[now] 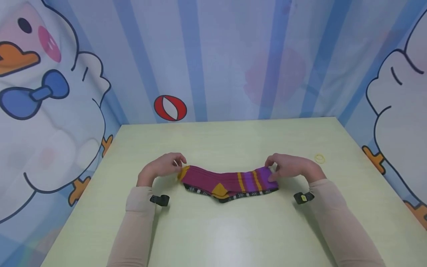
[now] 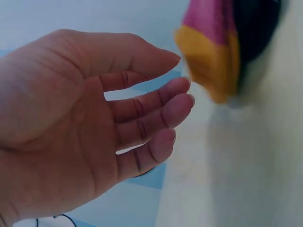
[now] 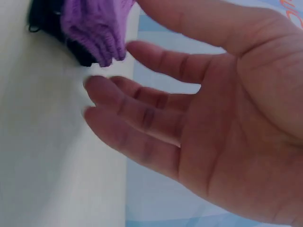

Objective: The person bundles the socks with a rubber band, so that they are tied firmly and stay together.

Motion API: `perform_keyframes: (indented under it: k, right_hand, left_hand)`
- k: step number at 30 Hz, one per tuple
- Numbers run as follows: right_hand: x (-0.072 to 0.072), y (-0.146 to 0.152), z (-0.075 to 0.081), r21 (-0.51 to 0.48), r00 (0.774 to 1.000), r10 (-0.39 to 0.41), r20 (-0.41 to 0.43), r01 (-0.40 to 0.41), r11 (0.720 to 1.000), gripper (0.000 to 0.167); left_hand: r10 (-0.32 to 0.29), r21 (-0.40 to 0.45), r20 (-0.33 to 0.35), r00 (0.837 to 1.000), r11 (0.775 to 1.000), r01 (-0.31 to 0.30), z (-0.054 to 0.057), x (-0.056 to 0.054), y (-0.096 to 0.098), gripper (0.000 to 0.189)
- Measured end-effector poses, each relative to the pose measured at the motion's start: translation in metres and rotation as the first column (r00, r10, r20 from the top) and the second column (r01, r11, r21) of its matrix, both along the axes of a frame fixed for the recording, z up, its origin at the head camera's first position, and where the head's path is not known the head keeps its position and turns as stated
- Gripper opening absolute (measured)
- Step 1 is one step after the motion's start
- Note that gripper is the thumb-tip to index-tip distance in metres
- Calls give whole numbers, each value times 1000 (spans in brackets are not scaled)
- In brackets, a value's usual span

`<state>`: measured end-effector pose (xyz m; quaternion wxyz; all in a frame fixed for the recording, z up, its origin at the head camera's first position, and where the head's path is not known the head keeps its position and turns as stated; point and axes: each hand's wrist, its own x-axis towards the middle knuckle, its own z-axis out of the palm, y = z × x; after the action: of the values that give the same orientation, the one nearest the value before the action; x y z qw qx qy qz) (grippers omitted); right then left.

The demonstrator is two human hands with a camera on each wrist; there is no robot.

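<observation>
A maroon sock (image 1: 207, 179) with mustard toe, heel and stripes and a purple cuff lies flat over a black patterned sock (image 1: 230, 198), whose lower edge shows beneath it. At the toe end, my left hand (image 1: 165, 164) has loosely bent fingers; the left wrist view shows a small gap between them and the mustard toe (image 2: 208, 66). My right hand (image 1: 290, 165) is at the purple cuff (image 3: 94, 30), thumb over its edge. Its other fingers extend loosely beside the cuff in the right wrist view. Whether the thumb touches the fabric is hard to tell.
Two thin yellow rubber bands (image 1: 319, 158) lie on the pale table (image 1: 220, 230), beyond the right wrist. A blue striped curtain (image 1: 227, 59) with cartoon prints stands behind the table and at both sides. Each wrist wears a small black device (image 1: 160, 200).
</observation>
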<state>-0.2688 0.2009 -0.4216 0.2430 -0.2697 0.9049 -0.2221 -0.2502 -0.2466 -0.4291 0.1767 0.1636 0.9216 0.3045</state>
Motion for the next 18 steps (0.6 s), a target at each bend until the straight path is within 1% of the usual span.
perform_keyframes:
  k: [2, 4, 7, 9, 14, 16, 18]
  right_hand:
    - [0, -1, 3, 2, 999, 7, -48, -6, 1000, 45]
    - [2, -3, 5, -13, 996, 33, -82, -34, 999, 38]
    - [4, -7, 7, -45, 987, 75, -142, -82, 996, 29]
    - [6, -10, 8, -71, 979, 91, -181, -105, 992, 27]
    - [11, -18, 13, -147, 970, 54, -238, -91, 985, 31]
    - [13, -21, 16, -186, 965, 30, -260, -80, 979, 33]
    - [14, -23, 19, -219, 956, 8, -294, -76, 973, 34]
  left_hand:
    - [-7, -16, -40, 999, 1000, 6, 8, 3, 4, 26]
    - [-20, -3, -76, 997, 1000, 20, 15, 5, 9, 27]
    - [-36, 65, -129, 991, 997, 45, 22, 9, 18, 26]
    - [-41, 125, -167, 985, 990, 63, 26, 11, 26, 25]
    - [1, 255, -259, 966, 965, 67, 32, 15, 46, 24]
    - [27, 290, -292, 956, 955, 62, 32, 16, 52, 26]
    - [50, 310, -321, 946, 949, 55, 31, 17, 57, 28]
